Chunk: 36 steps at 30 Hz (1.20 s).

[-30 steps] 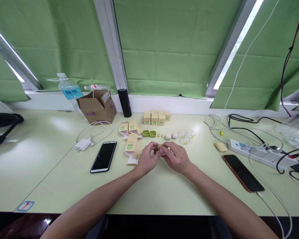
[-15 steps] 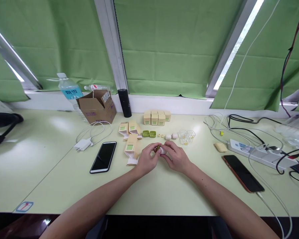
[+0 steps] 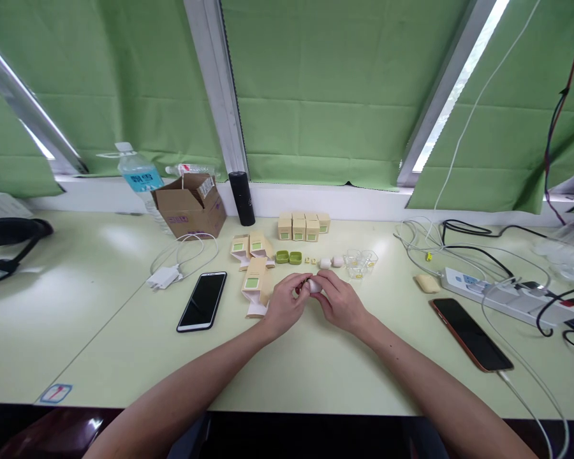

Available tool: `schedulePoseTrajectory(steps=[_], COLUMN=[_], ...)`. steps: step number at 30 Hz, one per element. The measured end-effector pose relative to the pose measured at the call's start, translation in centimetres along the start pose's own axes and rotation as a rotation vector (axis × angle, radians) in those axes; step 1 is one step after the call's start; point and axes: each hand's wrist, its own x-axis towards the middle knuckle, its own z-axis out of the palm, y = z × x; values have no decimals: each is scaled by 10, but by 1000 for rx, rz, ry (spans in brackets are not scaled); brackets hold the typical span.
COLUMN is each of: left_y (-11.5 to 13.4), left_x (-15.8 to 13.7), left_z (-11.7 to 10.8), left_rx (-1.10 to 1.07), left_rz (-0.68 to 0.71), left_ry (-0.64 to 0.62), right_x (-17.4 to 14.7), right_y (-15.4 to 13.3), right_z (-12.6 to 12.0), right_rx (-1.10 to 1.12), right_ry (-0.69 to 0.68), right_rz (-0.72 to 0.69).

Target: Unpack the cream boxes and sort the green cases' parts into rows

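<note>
At the far left of the table (image 3: 124, 350) lies one black strapped object (image 3: 16, 248), possibly a headset, with one sticker (image 3: 56, 393) lower down at the front edge. Next come one large water bottle (image 3: 141, 180) with a blue label, one white charger (image 3: 164, 278) with its cable, one open cardboard box (image 3: 194, 217), one smaller bottle (image 3: 191, 169) lying behind it, one white-framed smartphone (image 3: 202, 303) and one upright black cylinder (image 3: 242, 199).

Three opened cartons (image 3: 253, 284) lie near the left hand (image 3: 287, 299), two behind and one in front. Two green cups (image 3: 295, 257) sit side by side beyond that hand, four closed cartons (image 3: 299, 228) stand farther back, and two tiny yellow pieces (image 3: 314, 261) lie just right of the cups.

One white rounded piece (image 3: 314, 286) is between the two hands' fingertips, in front of these. The left grip pinches its left end, the right hand (image 3: 339, 299) pinches its right.

Beyond the right hand are two white plugs (image 3: 337, 261), just beside three clear cups (image 3: 356, 273). Farther right: one beige case (image 3: 427, 284), one brown-edged smartphone (image 3: 472, 333) with a cable plugged in, and one power strip (image 3: 502, 296).
</note>
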Motion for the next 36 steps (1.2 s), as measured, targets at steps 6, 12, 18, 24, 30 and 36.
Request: schedulePoseTrajectory(steps=[6,12,18,24,30,36], left_y=[2,4,2,1,-13,-14], left_x=[2,0,3,3,6,5], left_z=[0,-6,-9,-4,-5,-3], left_rx=[-6,-24,41,68,44,-24], left_rz=[-26,31,40,58,-120,-106], left_ry=[24,-72,-139,-91,-18,34], right_x=[1,1,-1,-3,5,-4], right_y=[-4,-1,4,1,19,56], right_z=[5,-1,-3,-1,-21,-27], right_rx=[-15,97,138,78,72,-325], right_ry=[38,48,5,62,329,98], right_rz=[36,102,165,230,339,289])
